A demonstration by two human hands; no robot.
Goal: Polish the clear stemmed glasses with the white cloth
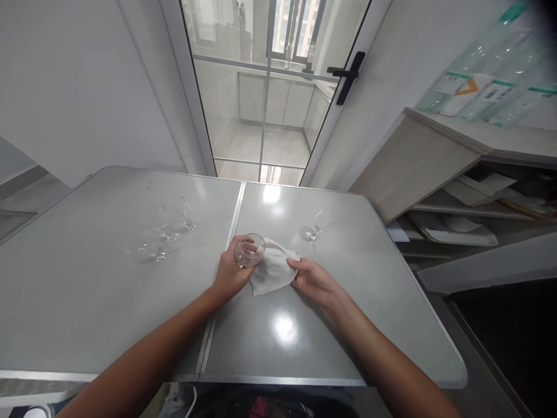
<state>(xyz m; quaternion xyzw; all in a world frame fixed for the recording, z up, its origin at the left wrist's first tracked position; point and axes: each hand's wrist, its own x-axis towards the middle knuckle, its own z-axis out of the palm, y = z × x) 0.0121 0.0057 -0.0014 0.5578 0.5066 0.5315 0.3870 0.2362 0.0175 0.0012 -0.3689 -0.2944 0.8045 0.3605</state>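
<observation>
Two bare forearms (154, 346), left hand (231, 270) around a clear, round-rimmed glass (251, 251), right hand (315, 282) pinching a creased white cloth (272, 271)

Person's upper limbs, head view. L hand (232, 270) & R hand (317, 283): bare, slender in build. L forearm (163, 341) & R forearm (383, 342): likewise bare, smooth in outline, tapering twd. the hands, broadest nr. btm. edge. Btm. ctr.: dark area (232, 403) w/ small red patch (258, 407), poss. clothing; too dim & cropped to tell.
</observation>
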